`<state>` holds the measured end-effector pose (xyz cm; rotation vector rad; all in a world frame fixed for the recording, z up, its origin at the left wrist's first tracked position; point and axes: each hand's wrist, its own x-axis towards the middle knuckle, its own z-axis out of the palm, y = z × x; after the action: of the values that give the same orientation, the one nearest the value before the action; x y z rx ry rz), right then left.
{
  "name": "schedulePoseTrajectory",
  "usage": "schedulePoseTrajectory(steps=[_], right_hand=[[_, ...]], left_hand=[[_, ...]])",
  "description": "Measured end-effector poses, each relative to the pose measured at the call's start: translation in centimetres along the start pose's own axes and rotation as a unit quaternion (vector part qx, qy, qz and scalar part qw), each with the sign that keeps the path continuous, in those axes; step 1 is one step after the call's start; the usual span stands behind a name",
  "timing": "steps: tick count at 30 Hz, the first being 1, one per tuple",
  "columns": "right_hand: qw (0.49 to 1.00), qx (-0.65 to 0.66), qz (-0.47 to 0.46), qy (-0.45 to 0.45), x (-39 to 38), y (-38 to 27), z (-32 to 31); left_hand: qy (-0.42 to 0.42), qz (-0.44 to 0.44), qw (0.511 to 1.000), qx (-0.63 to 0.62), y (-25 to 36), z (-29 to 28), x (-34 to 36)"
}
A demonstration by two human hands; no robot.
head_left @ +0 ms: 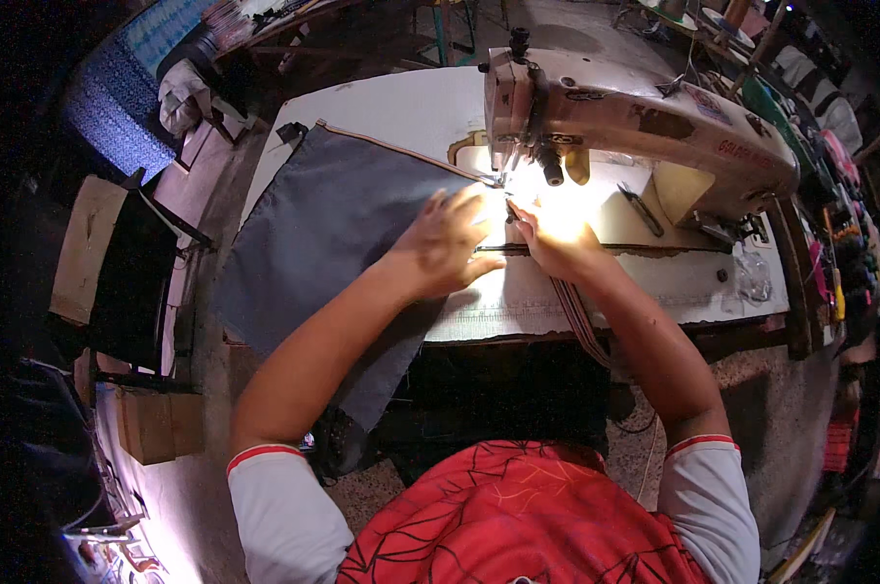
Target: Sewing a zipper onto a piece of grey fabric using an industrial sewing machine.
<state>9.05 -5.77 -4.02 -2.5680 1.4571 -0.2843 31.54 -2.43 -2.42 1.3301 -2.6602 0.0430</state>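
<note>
A dark grey cloth (333, 209) covers the left part of the white sewing table and hangs over its front edge. Along its far edge runs a narrow striped trim (401, 154), leading to the needle area of the sewing machine (644, 102). My left hand (448, 241) rests on the cloth just left of the needle, fingers spread, slightly blurred. Close to the presser foot (499, 181), my right hand (560, 238) has thumb and finger pinched together on a striped tape (578, 321), which trails below it over the table edge. Lamp glare washes out the fingertips.
Thread snips (641, 208) lie on the machine bed, right of my right hand. A small clear plastic bag (751, 274) sits at the table's right end. Left stand a dark chair (119, 263) and a cardboard box (158, 425). Colourful items crowd the right side.
</note>
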Motion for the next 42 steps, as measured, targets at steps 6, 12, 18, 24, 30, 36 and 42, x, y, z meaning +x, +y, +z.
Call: schedulePoseTrajectory(steps=[6,12,18,24,30,36,42], right_hand=[[0.992,0.115,-0.036,0.044,0.3,1.7,1.9],[0.994,0.097,0.012,-0.056,0.0,0.1,-0.8],[0.995,0.043,-0.058,0.074,-0.8,1.3,1.1],[0.986,0.103,-0.063,0.113,-0.5,1.0,0.9],[0.976,0.076,-0.112,0.168,-0.7,0.5,1.7],[0.981,0.031,-0.113,0.157,-0.7,0.6,0.3],[0.977,0.010,-0.142,0.158,-0.4,0.9,-0.2]], left_hand=[[0.085,-0.012,0.989,-0.118,0.5,3.1,0.7],[0.142,-0.020,0.987,-0.074,1.4,3.8,1.3],[0.090,-0.015,0.992,-0.083,-0.1,2.5,2.6],[0.092,-0.020,0.994,-0.059,-0.4,3.4,2.7],[0.087,-0.035,0.993,-0.072,-0.1,3.3,2.9],[0.105,-0.017,0.991,-0.085,0.0,2.5,3.0],[0.143,0.008,0.986,-0.081,-0.6,3.2,4.1]])
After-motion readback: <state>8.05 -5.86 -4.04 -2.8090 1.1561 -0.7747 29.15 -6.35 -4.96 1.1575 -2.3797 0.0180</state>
